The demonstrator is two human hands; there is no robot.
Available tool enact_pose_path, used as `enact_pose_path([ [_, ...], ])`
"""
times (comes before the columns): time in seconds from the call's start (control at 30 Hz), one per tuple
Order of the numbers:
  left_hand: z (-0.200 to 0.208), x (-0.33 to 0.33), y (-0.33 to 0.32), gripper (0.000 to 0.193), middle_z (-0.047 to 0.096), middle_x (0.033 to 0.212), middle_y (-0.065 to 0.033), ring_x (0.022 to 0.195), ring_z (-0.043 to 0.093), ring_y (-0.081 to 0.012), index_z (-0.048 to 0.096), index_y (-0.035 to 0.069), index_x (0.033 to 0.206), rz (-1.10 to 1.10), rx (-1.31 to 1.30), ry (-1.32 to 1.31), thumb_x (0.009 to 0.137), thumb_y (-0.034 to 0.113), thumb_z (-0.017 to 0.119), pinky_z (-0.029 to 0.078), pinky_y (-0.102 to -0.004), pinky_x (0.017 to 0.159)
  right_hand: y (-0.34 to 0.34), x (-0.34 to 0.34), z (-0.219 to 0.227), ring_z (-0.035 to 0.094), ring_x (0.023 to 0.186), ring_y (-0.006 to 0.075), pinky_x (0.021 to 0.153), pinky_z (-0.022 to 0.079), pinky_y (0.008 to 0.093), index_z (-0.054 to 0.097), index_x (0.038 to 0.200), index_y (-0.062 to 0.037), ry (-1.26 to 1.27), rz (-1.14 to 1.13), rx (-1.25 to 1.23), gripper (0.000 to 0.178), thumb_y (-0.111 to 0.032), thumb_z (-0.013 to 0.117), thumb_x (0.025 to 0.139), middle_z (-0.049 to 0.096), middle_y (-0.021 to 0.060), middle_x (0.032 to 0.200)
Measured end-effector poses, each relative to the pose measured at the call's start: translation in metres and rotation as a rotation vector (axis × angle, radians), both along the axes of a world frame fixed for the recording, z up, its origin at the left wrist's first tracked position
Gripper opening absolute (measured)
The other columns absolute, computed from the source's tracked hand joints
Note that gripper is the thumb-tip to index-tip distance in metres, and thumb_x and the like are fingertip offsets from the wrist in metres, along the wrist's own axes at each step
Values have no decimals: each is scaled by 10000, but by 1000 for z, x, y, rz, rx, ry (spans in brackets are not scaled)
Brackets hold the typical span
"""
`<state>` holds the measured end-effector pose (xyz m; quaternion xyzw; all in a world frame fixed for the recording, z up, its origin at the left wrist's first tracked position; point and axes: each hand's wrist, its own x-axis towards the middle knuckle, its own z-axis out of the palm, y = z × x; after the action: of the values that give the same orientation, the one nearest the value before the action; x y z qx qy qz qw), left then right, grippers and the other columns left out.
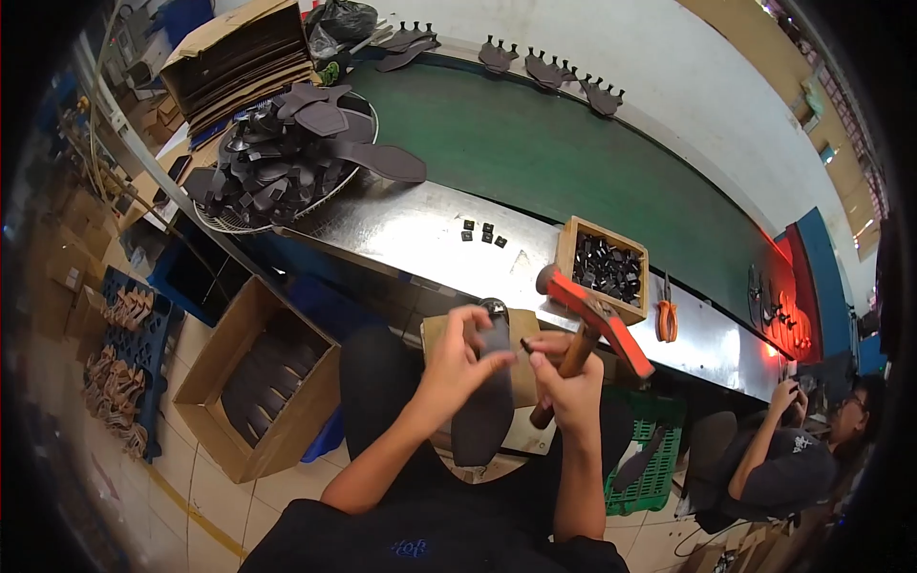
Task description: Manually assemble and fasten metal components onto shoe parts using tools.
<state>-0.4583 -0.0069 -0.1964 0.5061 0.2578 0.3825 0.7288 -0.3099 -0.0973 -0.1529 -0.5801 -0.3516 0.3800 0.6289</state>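
Observation:
My right hand [570, 387] is closed round the wooden handle [578, 351] of a hammer with an orange-red and dark head [594, 310]. A small black piece [525, 346] sits between that hand's thumb and fingertip. My left hand [449, 368] has its thumb and fingers apart, beside the upper end of a dark shoe sole [480, 420]; whether it touches the sole I cannot tell. A shiny black heel end [494, 307] tops the sole, which lies over a tan pad [523, 377] at my lap.
On the metal bench edge [411, 239] are several small black caps [487, 229], a wooden box [565, 250] of black pieces and orange-handled pliers [666, 320]. Behind runs a green belt [516, 143]. A basket of soles [377, 119], a carton [205, 411], and a co-worker [788, 468] flank me.

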Motion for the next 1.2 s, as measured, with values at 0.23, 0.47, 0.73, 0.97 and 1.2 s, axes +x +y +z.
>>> enact_pose_path([
  [0.23,-23,13,52,261,712,1059,-61,1097,617,-215,696,83,1098,178,818,568,896,247,720,286,-419,1056,62,31,-24,597,731,54,658,475,239,715,1020,20,-407,120,-55,191,-63,728,849,713,33,846],
  [0.47,-20,-1,41,229,698,1029,-48,1032,628,-207,678,83,1059,230,868,500,905,249,711,303,-397,1005,60,25,-23,653,844,118,776,515,283,718,1032,27,-400,182,-50,194,-61,722,859,729,71,910],
  [0.73,-18,-17,33,253,687,1044,-45,1015,616,-204,663,78,1082,155,823,528,902,248,720,305,-354,980,52,20,-18,669,860,132,796,523,289,704,1061,17,-434,257,-34,207,-68,718,873,738,91,934],
  [0.97,-21,-16,35,250,682,1023,-59,993,627,-229,663,79,1058,134,851,498,870,220,749,342,-375,941,50,21,-10,682,869,215,812,523,308,702,1033,40,-704,324,66,214,-39,724,835,722,119,968],
  [1.2,-23,-5,33,289,706,995,-133,915,688,-301,667,-7,1070,117,677,341,823,109,762,512,-365,829,44,16,-9,671,800,253,741,516,324,669,1019,24,-823,271,132,223,-57,730,820,675,140,943],
])
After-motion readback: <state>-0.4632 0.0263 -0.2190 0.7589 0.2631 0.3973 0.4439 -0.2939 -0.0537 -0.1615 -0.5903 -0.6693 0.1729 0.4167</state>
